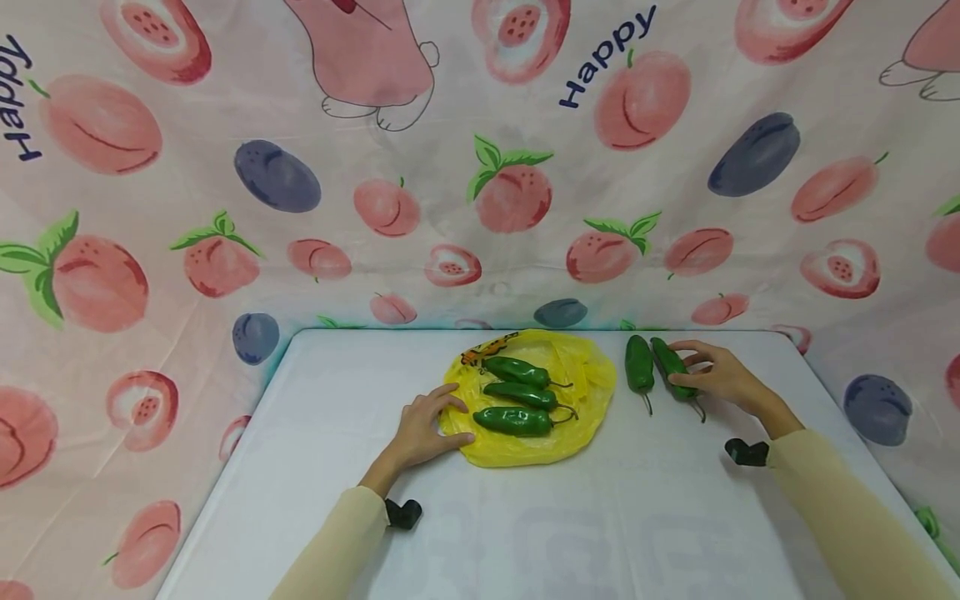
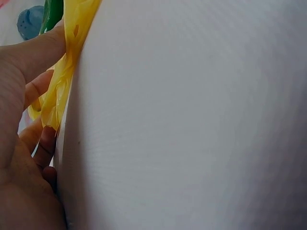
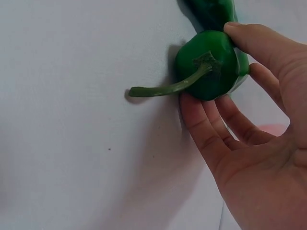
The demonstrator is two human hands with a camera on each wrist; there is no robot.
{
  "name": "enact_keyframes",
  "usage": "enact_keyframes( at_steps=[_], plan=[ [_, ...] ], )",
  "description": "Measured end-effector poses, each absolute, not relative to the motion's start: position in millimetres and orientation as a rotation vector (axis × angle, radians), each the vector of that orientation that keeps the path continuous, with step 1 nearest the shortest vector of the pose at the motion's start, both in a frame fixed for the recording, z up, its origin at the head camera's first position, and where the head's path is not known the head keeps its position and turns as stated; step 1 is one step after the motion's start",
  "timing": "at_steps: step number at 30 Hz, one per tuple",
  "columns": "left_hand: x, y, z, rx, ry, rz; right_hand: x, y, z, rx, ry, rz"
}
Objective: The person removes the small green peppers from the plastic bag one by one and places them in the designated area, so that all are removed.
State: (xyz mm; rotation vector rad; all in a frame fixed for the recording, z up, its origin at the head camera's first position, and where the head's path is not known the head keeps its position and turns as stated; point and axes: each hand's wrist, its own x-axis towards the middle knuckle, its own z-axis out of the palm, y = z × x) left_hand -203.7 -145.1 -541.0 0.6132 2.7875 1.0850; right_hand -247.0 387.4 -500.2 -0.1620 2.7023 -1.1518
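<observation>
My right hand (image 1: 720,377) is at the back right of the table and grips a long green pepper (image 1: 664,358) between thumb and fingers. In the right wrist view this pepper (image 3: 206,57) shows its stem end, its curved stem pointing left. Just left of it lies a second green pepper (image 1: 639,367). My left hand (image 1: 423,429) rests on the left edge of a spread yellow plastic bag (image 1: 525,454), fingers spread. Thumb and fingertips touch the yellow bag (image 2: 69,62) in the left wrist view. Three green peppers (image 1: 513,422) lie on the bag, stems toward the right.
The white table (image 1: 600,533) ends at the back against a fruit-patterned cloth (image 1: 450,167), which also hangs along both sides. A black wrist mount (image 1: 403,514) shows at the left sleeve, another black mount (image 1: 746,452) at the right one.
</observation>
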Motion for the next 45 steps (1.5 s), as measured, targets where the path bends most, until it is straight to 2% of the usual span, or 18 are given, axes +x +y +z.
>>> enact_keyframes(
  at_steps=[45],
  plan=[
    [-204.5, -145.6, -542.5, 0.607, 2.782, 1.065, -251.2, 384.7, -501.0, -0.084, 2.713, -1.092]
  ],
)
